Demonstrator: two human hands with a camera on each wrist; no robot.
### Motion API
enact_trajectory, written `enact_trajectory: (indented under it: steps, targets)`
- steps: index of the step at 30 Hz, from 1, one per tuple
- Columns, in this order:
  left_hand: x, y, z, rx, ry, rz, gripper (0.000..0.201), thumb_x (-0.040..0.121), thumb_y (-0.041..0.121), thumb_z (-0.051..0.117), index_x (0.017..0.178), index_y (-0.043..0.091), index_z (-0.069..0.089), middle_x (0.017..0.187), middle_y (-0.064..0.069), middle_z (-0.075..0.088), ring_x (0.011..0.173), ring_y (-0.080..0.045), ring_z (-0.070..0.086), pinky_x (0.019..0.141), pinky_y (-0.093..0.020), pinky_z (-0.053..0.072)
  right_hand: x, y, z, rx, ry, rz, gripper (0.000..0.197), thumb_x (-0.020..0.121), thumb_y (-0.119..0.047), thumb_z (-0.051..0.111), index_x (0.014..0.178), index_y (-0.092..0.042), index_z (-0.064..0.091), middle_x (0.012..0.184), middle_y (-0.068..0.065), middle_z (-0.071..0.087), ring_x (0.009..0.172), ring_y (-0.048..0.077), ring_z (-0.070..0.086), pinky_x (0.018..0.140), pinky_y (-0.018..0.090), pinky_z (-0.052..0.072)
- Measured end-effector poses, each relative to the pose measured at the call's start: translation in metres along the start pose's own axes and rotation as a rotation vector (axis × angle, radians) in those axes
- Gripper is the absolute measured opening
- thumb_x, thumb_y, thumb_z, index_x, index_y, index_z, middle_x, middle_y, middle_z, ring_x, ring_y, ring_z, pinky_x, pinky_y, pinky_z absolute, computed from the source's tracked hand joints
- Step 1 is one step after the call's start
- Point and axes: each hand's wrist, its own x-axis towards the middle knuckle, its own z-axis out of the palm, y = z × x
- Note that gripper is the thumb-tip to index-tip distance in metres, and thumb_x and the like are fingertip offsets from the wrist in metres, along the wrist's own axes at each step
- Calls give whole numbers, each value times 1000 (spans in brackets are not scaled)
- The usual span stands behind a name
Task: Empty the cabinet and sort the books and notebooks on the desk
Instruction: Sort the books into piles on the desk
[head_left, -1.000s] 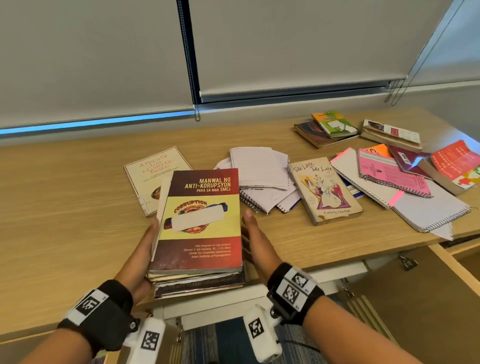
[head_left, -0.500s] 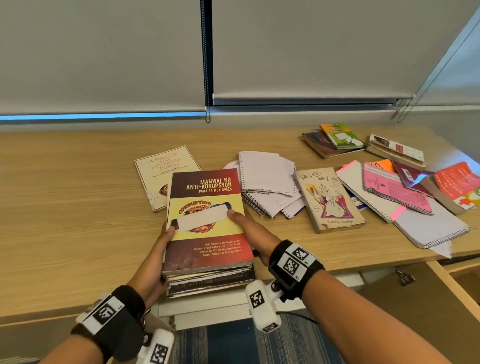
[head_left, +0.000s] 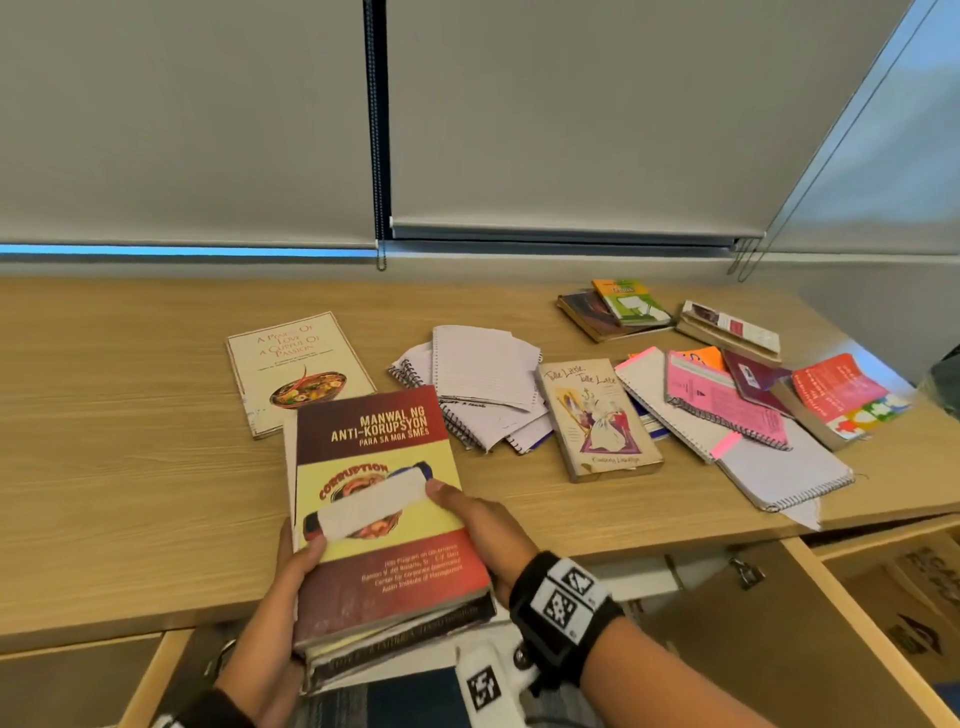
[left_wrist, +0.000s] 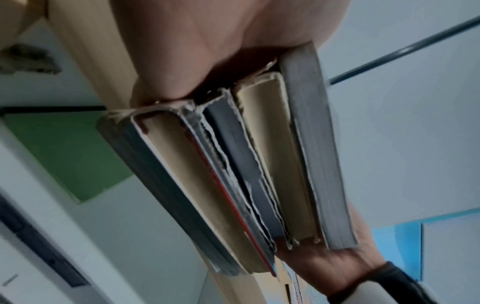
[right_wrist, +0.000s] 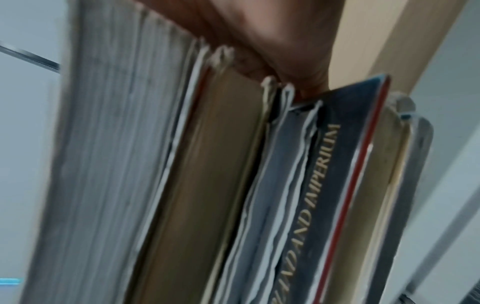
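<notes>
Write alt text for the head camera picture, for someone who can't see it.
Two hands, the left hand and right hand, grip a stack of books topped by a maroon-and-yellow paperback at the near edge of a long wooden desk. Behind it lie a cream cookbook, white spiral notebooks and more books.

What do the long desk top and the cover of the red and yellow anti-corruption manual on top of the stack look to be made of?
Long desk top: light wood or wood-look laminate, matte; straight grain lines run along it.
Red and yellow anti-corruption manual, held on the stack by the left hand and right hand: printed card softcover, slightly glossy; thin cover over grey page edges.
</notes>
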Motion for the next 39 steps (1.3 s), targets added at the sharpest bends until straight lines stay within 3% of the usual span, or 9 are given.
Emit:
enact_trajectory:
  steps: [3, 6, 9, 13, 20, 27, 30, 36, 39]
  targets:
    - [-4, -15, -1, 32, -15, 72, 74, 73, 39, 82, 125, -2, 47, 66, -12, 58, 40, -1, 60, 37, -16, 47, -6, 11, -18, 26, -6, -7, 78, 60, -59, 82, 117, -8, 65, 102, 11, 75, 94, 30, 72, 91, 48, 55]
    - [-8, -19, 18, -46, 129, 35, 56, 81, 42, 70, 129, 17, 53, 103, -16, 70, 79, -26, 70, 60, -31, 59, -1, 15, -23, -1, 15, 13, 89, 52, -67, 83, 119, -11, 63, 101, 8, 75, 91, 26, 73, 88, 44, 57]
    - [-17, -22, 17, -26, 139, 68, 104, 51, 49, 82, 138, 5, 46, 116, -18, 65, 81, -34, 68, 62, -34, 61, 8, 25, -22, -39, 71, 93, 111, 33, -84, 77, 124, -23, 56, 105, 1, 74, 92, 22, 73, 89, 40, 56]
    - [-34, -28, 18, 11, 61, 68, 53, 80, 50, 62, 123, 19, 60, 112, -18, 71, 109, -40, 64, 104, -55, 42, 5, 31, -22, -50, 149, 163, 119, 21, -87, 75, 113, -27, 29, 114, -1, 65, 101, 22, 67, 95, 40, 51]
    - [-43, -21, 18, 94, 27, 66, 55, 81, 57, 59, 125, 25, 56, 109, -17, 72, 106, -39, 65, 101, -55, 44, -2, 28, -24, -100, 106, 78, 145, 30, -82, 79, 148, -23, 20, 130, 3, 59, 107, 22, 65, 100, 41, 49]
    - [-72, -17, 17, 81, -72, 42, 53, 77, 52, 67, 119, 21, 60, 104, -16, 74, 94, -35, 68, 87, -44, 50, -67, 14, -10, -54, -116, 52, 55, 84, -59, 62, 130, -28, 58, 116, 3, 71, 112, 24, 65, 103, 40, 47]
    - [-87, -29, 8, 77, -137, 2, 65, 62, 53, 81, 113, 18, 63, 104, -17, 74, 83, -31, 73, 81, -41, 51, -85, 29, -13, 0, -168, 38, 57, 81, -60, 66, 127, -28, 59, 120, 6, 69, 113, 25, 64, 107, 45, 43]
    - [-109, -82, -17, 109, -170, -65, 32, 92, 40, 53, 113, 18, 62, 106, -15, 74, 100, -34, 69, 96, -47, 49, -127, 80, -28, 122, -159, 114, 47, 85, -46, 66, 121, -17, 61, 110, 13, 72, 95, 25, 71, 84, 36, 55]
    - [-94, -135, -41, 217, -149, -137, 34, 89, 33, 65, 116, 12, 65, 121, -23, 66, 110, -42, 62, 107, -56, 38, -145, 115, -43, 152, -187, 112, 60, 78, -47, 71, 127, -16, 59, 117, 17, 69, 106, 33, 67, 94, 44, 52]
